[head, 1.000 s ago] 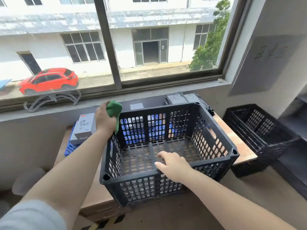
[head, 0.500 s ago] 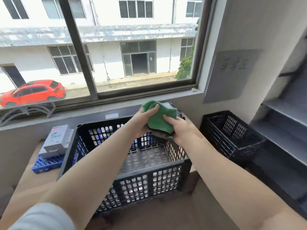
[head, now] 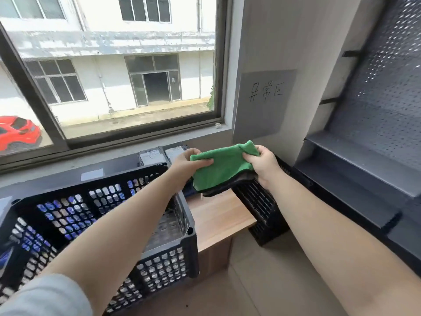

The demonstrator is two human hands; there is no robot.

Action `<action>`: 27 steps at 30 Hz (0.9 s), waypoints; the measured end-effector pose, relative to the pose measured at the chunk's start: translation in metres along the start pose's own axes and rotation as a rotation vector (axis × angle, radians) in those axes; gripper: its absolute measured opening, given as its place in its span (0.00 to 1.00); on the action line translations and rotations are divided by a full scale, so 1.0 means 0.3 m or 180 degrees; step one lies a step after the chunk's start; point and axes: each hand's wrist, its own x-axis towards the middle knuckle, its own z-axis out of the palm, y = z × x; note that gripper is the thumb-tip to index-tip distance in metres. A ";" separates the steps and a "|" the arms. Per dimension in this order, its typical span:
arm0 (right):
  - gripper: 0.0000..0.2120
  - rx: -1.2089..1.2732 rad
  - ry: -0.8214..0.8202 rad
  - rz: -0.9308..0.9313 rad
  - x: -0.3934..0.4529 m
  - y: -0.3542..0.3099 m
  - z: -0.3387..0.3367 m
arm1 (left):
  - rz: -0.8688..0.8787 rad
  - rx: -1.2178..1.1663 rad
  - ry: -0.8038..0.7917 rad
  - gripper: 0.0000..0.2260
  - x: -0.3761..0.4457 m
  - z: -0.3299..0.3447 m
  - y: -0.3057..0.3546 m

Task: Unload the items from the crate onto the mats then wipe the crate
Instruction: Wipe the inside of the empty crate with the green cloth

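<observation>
We held the green microfibre cloth (head: 222, 166) stretched between both hands, up beyond the far right corner of the black perforated crate (head: 95, 226).

Our left hand (head: 189, 166) and right hand (head: 262, 164) each pinched a top corner, fingers curled. It looked light, soft and limp; we judged a bunched palm grip best for wiping the stiff crate.

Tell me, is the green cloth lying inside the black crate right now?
No, the green cloth is held up in the air between the left hand and right hand, above and beyond the black crate.
</observation>
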 end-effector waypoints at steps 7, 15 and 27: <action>0.09 -0.0136 0.0524 -0.0006 0.195 0.051 -0.211 | -0.0379 0.1399 -0.0895 0.13 0.253 0.096 -0.038; 0.09 -0.0726 0.0632 -0.0036 0.636 -0.007 -0.192 | -0.0831 0.1735 -0.0932 0.16 0.602 -0.016 -0.121; 0.09 -0.0850 0.0058 0.0140 1.210 0.037 -0.012 | -0.1009 -0.0018 0.0597 0.10 0.933 -0.149 -0.172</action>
